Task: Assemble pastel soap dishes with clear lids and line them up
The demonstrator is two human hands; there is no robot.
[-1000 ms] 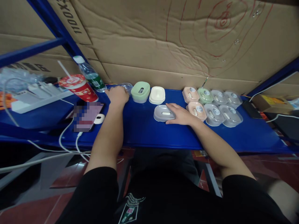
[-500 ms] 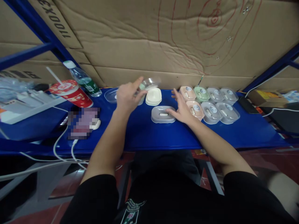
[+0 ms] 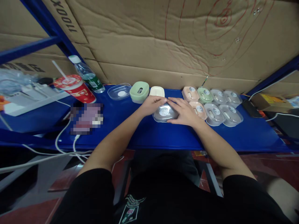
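A grey box with a clear cover and a round label (image 3: 164, 111) rests on the blue table between my hands. My left hand (image 3: 153, 105) grips its upper left edge, thumb near the back. My right hand (image 3: 183, 110) wraps round its right side, fingertips meeting those of my left. Behind it sits a cream container (image 3: 157, 91), partly hidden by my left hand. To the left of that stand a green container (image 3: 139, 91) and a loose clear cover (image 3: 119, 91) bearing a white label.
Several covered boxes in pink, green and grey (image 3: 214, 114) stand in two rows at the right. At the left are a red cup (image 3: 81, 91) with a straw, a water bottle (image 3: 90, 77), a blurred-out item and white cables. Cardboard (image 3: 140, 46) rises behind.
My left hand has brought the clear cover forward and right onto the grey box. My right hand has closed round the box's side. The green container is now uncovered to view.
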